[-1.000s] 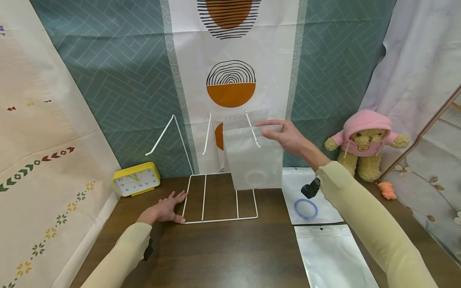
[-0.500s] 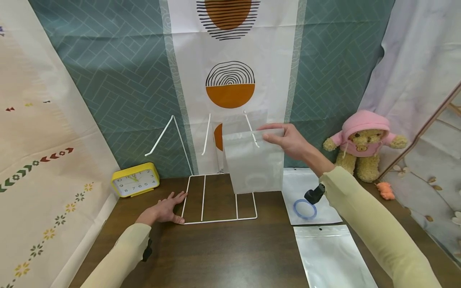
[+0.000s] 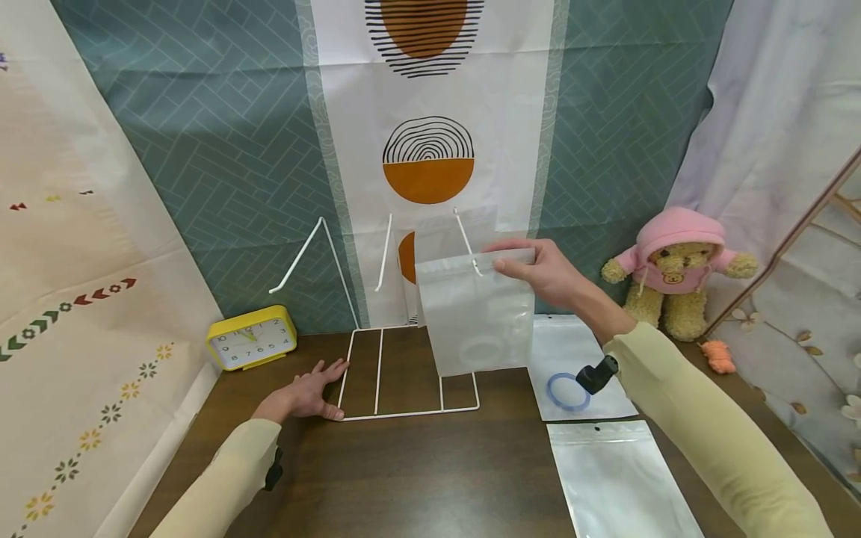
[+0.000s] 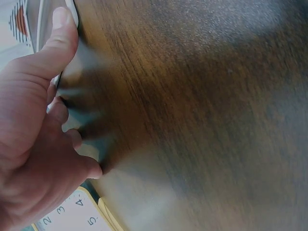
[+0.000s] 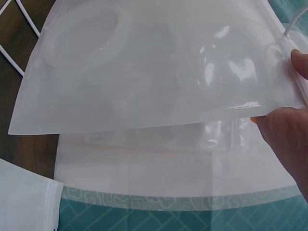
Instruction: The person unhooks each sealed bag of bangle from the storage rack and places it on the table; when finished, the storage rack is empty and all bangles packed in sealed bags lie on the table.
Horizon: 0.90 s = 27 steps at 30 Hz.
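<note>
A white wire display rack with three arms stands on the table. My left hand lies with spread fingers at the left side of its base, and the thumb touches the front left corner. With thumb and fingers, my right hand pinches the top right edge of a translucent white zip pouch. The tip of the right arm shows in front of the pouch's top edge. Another clear pouch hangs farther back on that arm. A pale ring shape shows on the held pouch in the right wrist view.
To the right lie two silvery pouches, one with a blue ring window, the other nearer. A yellow clock stands left of the rack. A teddy bear and orange yarn are at the far right.
My right hand and the pouch have come lower and slightly nearer, toward the tip of the rack's right arm. My left hand stays in place on the base.
</note>
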Each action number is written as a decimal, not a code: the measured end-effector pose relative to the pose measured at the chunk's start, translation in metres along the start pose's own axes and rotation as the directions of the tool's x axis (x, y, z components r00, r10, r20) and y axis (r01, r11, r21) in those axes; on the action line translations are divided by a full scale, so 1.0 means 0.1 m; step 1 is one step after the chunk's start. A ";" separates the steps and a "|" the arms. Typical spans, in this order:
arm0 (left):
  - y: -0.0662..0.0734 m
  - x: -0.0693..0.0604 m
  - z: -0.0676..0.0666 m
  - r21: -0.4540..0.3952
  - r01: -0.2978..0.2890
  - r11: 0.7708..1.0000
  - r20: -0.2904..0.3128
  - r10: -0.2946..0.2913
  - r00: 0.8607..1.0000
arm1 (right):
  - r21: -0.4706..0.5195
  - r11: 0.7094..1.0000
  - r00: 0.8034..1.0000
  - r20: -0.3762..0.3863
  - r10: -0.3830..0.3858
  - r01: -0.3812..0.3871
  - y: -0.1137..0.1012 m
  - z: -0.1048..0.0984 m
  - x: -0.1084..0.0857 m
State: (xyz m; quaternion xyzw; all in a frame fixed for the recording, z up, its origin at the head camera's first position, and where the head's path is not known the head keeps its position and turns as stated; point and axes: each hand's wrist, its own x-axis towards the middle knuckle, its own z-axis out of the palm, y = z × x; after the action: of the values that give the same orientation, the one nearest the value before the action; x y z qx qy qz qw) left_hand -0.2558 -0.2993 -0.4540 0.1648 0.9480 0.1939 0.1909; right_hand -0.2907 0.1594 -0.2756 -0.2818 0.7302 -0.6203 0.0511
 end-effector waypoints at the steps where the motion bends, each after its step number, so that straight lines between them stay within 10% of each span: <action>1: 0.00 0.00 0.00 -0.001 -0.002 1.000 -0.002 0.002 1.000 | 0.000 1.000 1.000 0.000 -0.005 0.005 -0.01 0.00 -0.01; 27: 0.06 -0.05 -0.03 -0.016 -0.002 1.000 -0.001 0.002 1.000 | 0.099 0.995 0.999 0.039 -0.012 0.008 -0.14 0.09 -0.27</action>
State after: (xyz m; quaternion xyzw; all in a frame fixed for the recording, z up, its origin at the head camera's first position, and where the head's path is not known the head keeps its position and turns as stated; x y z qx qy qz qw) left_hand -0.2509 -0.2973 -0.4473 0.1643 0.9463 0.2019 0.1918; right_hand -0.2596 0.1628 -0.2722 -0.2949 0.6962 -0.6500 0.0764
